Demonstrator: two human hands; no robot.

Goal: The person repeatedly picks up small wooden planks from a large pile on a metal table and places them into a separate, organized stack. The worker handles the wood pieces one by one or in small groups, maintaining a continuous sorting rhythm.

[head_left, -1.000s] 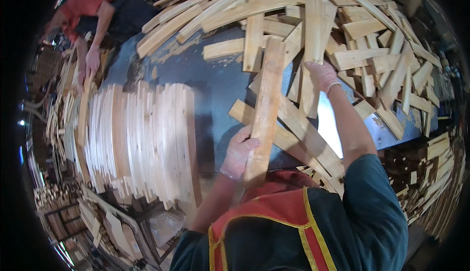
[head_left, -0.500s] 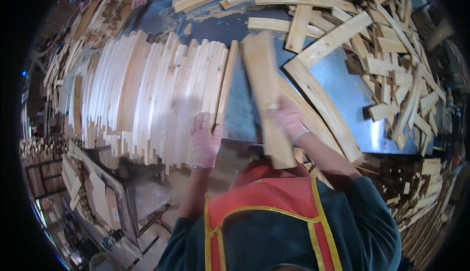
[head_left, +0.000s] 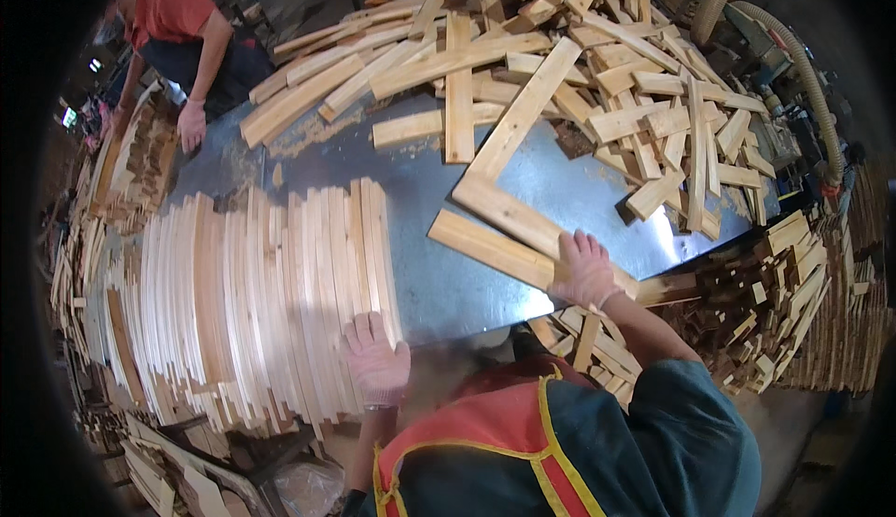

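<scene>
Both my hands wear pale pinkish gloves. My left hand [head_left: 376, 358] lies with fingers extended against the near ends of a long row of wooden boards [head_left: 271, 284], packed side by side on the metal table. To the right, my right hand [head_left: 586, 270] rests with fingers spread across the near ends of two loose planks. One is a shorter plank [head_left: 490, 248] on the near side; the other is a longer plank [head_left: 511, 216] just beyond it. My right palm hides part of both, and I see no grip closed round either.
A jumbled heap of planks [head_left: 644, 116] covers the table's far right. Further planks [head_left: 411, 74] lie across its back. A co-worker in a red shirt [head_left: 173, 13] stands at far left beside stacked wood. More wood pieces [head_left: 775, 302] are piled below the right edge; a ribbed hose [head_left: 807, 88] hangs beyond.
The plank my right hand was holding upright has left it, and that hand now lies on the loose planks. My left hand stays at the row's end. The view has shifted, showing more behind.
</scene>
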